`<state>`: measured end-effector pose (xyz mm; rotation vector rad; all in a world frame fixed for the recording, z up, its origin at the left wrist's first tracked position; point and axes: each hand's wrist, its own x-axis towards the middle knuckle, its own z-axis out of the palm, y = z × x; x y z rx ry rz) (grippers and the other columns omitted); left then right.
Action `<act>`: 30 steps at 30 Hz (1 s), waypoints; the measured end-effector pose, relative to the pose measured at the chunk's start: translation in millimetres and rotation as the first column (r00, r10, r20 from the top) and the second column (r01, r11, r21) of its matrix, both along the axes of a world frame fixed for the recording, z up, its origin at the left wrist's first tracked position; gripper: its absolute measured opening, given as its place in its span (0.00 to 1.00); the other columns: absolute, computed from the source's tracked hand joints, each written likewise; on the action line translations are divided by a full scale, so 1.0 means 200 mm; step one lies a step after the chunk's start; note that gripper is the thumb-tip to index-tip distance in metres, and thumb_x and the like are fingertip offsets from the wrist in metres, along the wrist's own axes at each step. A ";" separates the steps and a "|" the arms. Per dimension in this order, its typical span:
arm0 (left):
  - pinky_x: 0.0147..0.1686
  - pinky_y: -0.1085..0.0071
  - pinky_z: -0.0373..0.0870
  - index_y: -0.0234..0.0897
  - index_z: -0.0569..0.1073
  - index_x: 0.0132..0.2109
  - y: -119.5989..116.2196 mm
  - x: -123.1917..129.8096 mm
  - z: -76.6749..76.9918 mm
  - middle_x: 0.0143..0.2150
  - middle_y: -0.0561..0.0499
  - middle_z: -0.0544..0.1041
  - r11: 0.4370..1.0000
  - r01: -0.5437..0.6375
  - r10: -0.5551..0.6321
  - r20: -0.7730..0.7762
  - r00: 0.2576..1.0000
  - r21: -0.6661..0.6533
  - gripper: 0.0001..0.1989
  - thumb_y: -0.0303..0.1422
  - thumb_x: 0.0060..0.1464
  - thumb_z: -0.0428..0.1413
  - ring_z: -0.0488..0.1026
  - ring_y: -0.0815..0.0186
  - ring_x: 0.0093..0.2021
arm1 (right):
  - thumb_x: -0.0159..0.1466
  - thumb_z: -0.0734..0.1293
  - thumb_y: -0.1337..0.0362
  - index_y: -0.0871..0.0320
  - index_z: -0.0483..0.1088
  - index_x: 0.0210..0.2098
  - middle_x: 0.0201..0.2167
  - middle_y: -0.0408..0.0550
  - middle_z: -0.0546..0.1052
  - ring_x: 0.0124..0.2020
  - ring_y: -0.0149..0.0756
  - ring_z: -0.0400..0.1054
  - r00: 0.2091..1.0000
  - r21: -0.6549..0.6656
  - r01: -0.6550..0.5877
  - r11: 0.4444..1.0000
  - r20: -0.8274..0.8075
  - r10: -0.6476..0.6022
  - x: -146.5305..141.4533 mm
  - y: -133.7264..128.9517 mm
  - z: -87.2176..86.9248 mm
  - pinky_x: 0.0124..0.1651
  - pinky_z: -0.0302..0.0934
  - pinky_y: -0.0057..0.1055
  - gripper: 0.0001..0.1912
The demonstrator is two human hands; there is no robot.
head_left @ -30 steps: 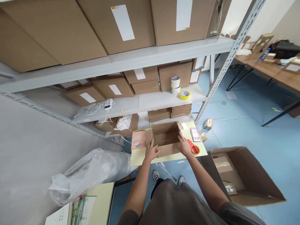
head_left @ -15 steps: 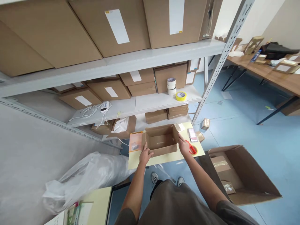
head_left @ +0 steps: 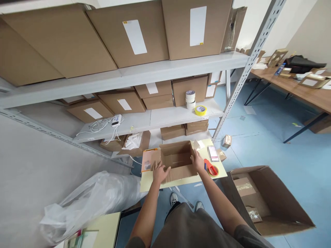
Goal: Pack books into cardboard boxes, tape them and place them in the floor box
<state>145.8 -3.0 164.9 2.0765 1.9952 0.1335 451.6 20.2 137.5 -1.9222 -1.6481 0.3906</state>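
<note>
An open cardboard box [head_left: 184, 173] stands on a small pale yellow table, its inside bare as far as I can see. My left hand [head_left: 159, 172] is at its near left corner, fingers on the left flap and thumb by the near wall. At the opposite end, my right hand [head_left: 198, 161] grips the right side, fingers curled over the edge. Just right of that hand lie a red-handled tool [head_left: 210, 167] and a yellow tape roll [head_left: 216, 172]. Beyond them is a blurred pink-and-white item [head_left: 213, 153]. An orange-edged sheet [head_left: 146, 160] lies partly under the left flap.
A metal shelf [head_left: 186, 65] with boxes rises in front, holding white tape rolls [head_left: 190, 98] and another yellow roll [head_left: 200, 110]. A large open carton [head_left: 287, 196] stands on the floor at right. Clear plastic bagging [head_left: 98, 198] bulges at left. A wooden table [head_left: 297, 86] stands farther right.
The box sits lower and more level on the table, and its left flap is folded outward. My left hand has shifted onto that flap; my right hand has moved up over the right edge.
</note>
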 end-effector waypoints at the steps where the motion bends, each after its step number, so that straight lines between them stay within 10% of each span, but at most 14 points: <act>1: 0.74 0.43 0.56 0.40 0.83 0.53 0.05 0.02 0.04 0.71 0.42 0.72 0.999 -0.009 0.008 0.010 1.000 0.045 0.22 0.49 0.68 0.53 0.55 0.41 0.77 | 0.73 0.57 0.62 0.52 0.59 0.75 0.67 0.57 0.74 0.56 0.49 0.78 0.999 -0.012 -0.031 0.999 -0.026 0.031 -0.01 0.01 0.00 0.54 0.74 0.40 0.32; 6: 0.76 0.52 0.53 0.42 0.70 0.71 0.48 0.23 0.23 0.76 0.44 0.64 0.947 0.149 -0.180 0.084 0.980 0.286 0.26 0.41 0.71 0.50 0.52 0.50 0.79 | 0.75 0.53 0.62 0.54 0.64 0.73 0.63 0.53 0.79 0.50 0.47 0.81 0.996 -0.038 -0.056 0.998 -0.064 0.053 -0.08 -0.01 0.00 0.53 0.75 0.38 0.30; 9: 0.70 0.55 0.63 0.44 0.74 0.67 0.75 0.38 0.29 0.69 0.44 0.75 0.926 0.345 -0.361 0.090 0.928 0.156 0.23 0.43 0.72 0.51 0.63 0.51 0.74 | 0.75 0.54 0.64 0.54 0.66 0.73 0.64 0.53 0.78 0.51 0.47 0.82 0.999 -0.068 -0.024 0.997 -0.044 0.021 -0.11 -0.03 0.02 0.53 0.75 0.37 0.29; 13: 0.56 0.61 0.73 0.45 0.83 0.56 0.99 0.49 0.27 0.52 0.42 0.85 0.949 0.308 -0.305 0.059 0.951 -0.063 0.22 0.44 0.75 0.46 0.80 0.53 0.56 | 0.73 0.56 0.67 0.53 0.65 0.73 0.59 0.54 0.82 0.51 0.48 0.82 1.000 -0.088 -0.028 0.996 -0.005 0.027 -0.12 -0.03 0.07 0.53 0.76 0.38 0.30; 30: 0.50 0.64 0.73 0.40 0.83 0.56 1.25 0.45 0.09 0.51 0.37 0.85 0.938 0.316 -0.307 0.084 0.948 -0.145 0.23 0.43 0.74 0.46 0.82 0.53 0.52 | 0.75 0.56 0.60 0.55 0.71 0.68 0.60 0.55 0.81 0.62 0.49 0.76 0.984 -0.068 0.058 0.996 -0.167 -0.069 -0.13 -0.15 0.10 0.64 0.71 0.49 0.27</act>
